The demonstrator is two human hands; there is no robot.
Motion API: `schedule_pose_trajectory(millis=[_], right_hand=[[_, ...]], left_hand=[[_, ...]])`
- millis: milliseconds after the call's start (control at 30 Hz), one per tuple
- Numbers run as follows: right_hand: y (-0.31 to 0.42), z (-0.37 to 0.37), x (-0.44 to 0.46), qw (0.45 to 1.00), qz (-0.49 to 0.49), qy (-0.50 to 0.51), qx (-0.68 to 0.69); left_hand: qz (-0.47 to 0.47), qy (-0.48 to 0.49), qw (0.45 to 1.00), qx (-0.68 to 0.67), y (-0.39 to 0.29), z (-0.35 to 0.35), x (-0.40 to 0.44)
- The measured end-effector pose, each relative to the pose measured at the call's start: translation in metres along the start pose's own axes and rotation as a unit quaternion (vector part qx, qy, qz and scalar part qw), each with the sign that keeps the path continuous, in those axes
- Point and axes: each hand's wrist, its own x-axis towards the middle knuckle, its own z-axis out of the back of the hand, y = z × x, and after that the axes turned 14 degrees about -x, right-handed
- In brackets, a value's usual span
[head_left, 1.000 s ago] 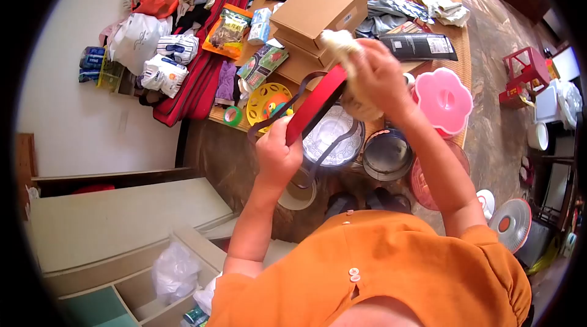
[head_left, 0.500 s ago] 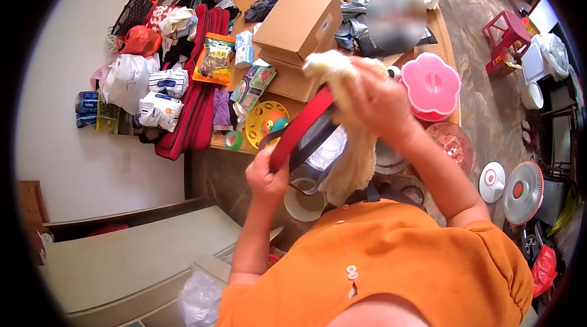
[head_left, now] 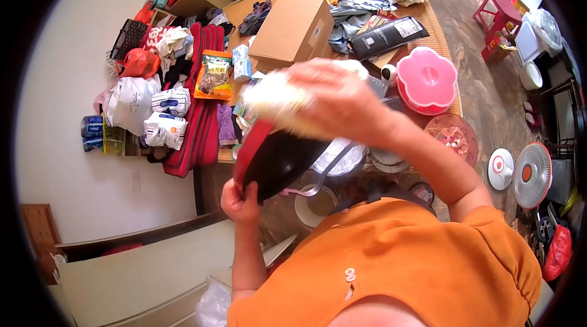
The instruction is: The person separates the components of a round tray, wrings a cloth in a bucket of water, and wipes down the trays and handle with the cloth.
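Red-and-black bag (head_left: 278, 162) up in the air, held above the near edge of the table (head_left: 440, 36), tilted, its red edge facing left! The left hand (head_left: 240, 202) has it low down, fingers grasping the bottom end, thumb against the black face. And across the top comes the right hand (head_left: 348, 98), fingers grasping a cream fuzzy cloth (head_left: 275, 96), all blur at the upper end of that red edge; how tightly each finger closes, I cannot tell. So the step in hand looks like a pass of the cloth over the edge, and a brisk one by the smear of it. What does such a move call for? A firm left grip, I'd judge, and the cloth flat to the surface, clear of the loose strap (head_left: 333, 165) dangling over the bucket (head_left: 315, 208). Beyond, the cardboard box (head_left: 287, 27); off to the right, the pink flower-shaped container (head_left: 428, 79)!
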Motion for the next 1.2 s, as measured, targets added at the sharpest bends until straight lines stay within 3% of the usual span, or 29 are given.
schedule_pose_trajectory(millis=[33,67,100,167,233,267,300,367,433,500,533,600,633,733,767,933,967,1033,1067,1100,1167,1200], right_hand=[[0.014,0.002,0.008,0.999,0.009,0.006,0.043],[0.029,0.009,0.015,0.998,0.048,0.007,-0.032],[0.031,0.004,0.018,1.0,-0.021,-0.02,-0.004],[0.008,0.006,0.008,0.991,0.026,-0.016,-0.128],[-0.02,-0.003,-0.016,0.981,-0.093,-0.005,-0.168],[-0.027,-0.003,-0.024,0.939,-0.323,0.009,0.12],[-0.028,0.002,-0.026,0.909,-0.367,0.017,0.195],[-0.029,-0.004,-0.038,0.903,-0.392,0.004,0.174],[-0.019,0.005,-0.037,0.876,-0.413,0.016,0.248],[-0.006,0.012,-0.028,0.887,-0.376,0.017,0.266],[-0.002,0.019,-0.022,0.921,-0.338,0.042,0.191],[0.001,0.023,-0.008,0.992,-0.095,0.081,0.009],[0.003,0.023,-0.001,0.992,0.034,0.091,-0.081],[0.043,0.012,0.01,0.971,0.105,0.194,-0.09],[0.05,0.012,0.013,0.954,0.122,0.258,-0.088],[0.028,-0.001,0.005,0.953,0.157,0.223,-0.134],[0.025,0.0,0.01,0.96,0.146,0.189,-0.147],[0.016,0.006,0.013,0.968,0.074,0.174,-0.164],[0.013,0.008,0.012,0.971,0.059,0.156,-0.172],[0.009,0.012,0.01,0.971,0.039,0.163,-0.168],[0.005,0.019,0.005,0.971,-0.005,0.177,-0.159],[0.004,0.021,0.004,0.98,-0.001,0.145,-0.139]], left_hand=[[-0.024,0.018,0.999,0.041,0.01,0.006,-0.001],[-0.048,0.035,0.995,0.083,0.014,0.01,-0.002],[-0.028,0.029,0.998,0.043,0.011,0.007,-0.001],[0.013,0.0,0.999,-0.035,0.0,-0.001,-0.004],[-0.009,-0.027,0.999,-0.042,-0.005,0.001,-0.001],[-0.02,-0.046,0.998,-0.043,-0.007,0.002,0.0],[0.018,-0.036,0.998,-0.055,-0.01,0.005,0.0],[0.0,0.034,0.994,0.101,-0.014,0.011,0.003],[0.001,0.087,0.987,0.134,-0.032,0.003,0.011],[-0.04,0.122,0.982,0.137,-0.046,-0.01,0.018],[-0.04,0.136,0.98,0.141,-0.049,-0.013,0.02],[-0.05,0.165,0.976,0.132,-0.049,-0.021,0.025],[-0.056,0.179,0.975,0.121,-0.048,-0.028,0.026],[-0.068,0.223,0.964,0.128,-0.036,-0.044,0.028],[-0.062,0.243,0.958,0.136,-0.034,-0.048,0.031],[0.007,0.266,0.959,0.099,-0.037,-0.052,0.048],[0.101,0.287,0.951,0.049,-0.047,-0.047,0.053],[0.105,0.28,0.954,0.016,-0.048,-0.031,0.053],[0.074,0.295,0.949,0.08,-0.055,-0.023,0.054],[0.101,0.254,0.96,0.061,-0.046,-0.017,0.048],[-0.087,0.194,0.95,0.229,-0.036,-0.009,0.043],[-0.082,0.181,0.949,0.246,-0.033,-0.006,0.039]])
